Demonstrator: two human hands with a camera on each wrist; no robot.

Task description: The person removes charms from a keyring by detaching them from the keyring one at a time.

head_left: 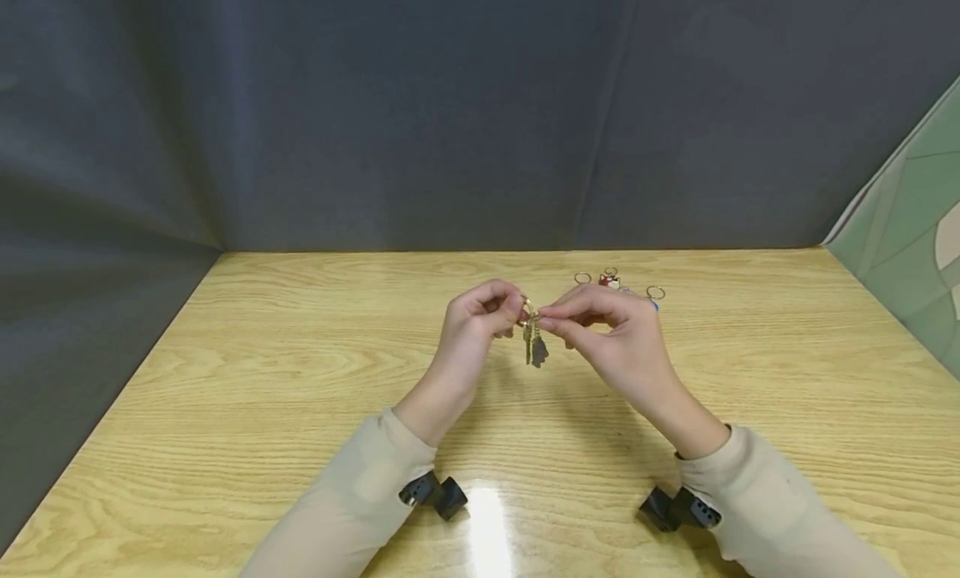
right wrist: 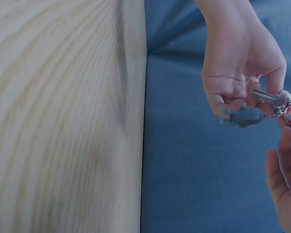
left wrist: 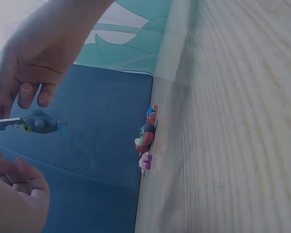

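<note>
Both hands are raised above the middle of the wooden table (head_left: 300, 378), fingertips meeting. My left hand (head_left: 483, 311) pinches a small gold key ring (head_left: 528, 309). My right hand (head_left: 592, 319) pinches the same ring from the other side. A key (head_left: 528, 343) and a grey fish-shaped charm (head_left: 539, 351) hang down from the ring. In the right wrist view the key (right wrist: 267, 97) and charm (right wrist: 245, 116) lie against the left hand (right wrist: 240, 73). The left wrist view shows the charm (left wrist: 41, 124) below the right hand's fingers (left wrist: 31, 94).
Several loose key rings (head_left: 582, 278) and small coloured charms (head_left: 609, 279) lie on the table just behind my right hand, near the far edge; they also show as a coloured cluster (left wrist: 146, 138). Dark grey panels wall the table at back and left. A green patterned surface (head_left: 915, 236) stands at right.
</note>
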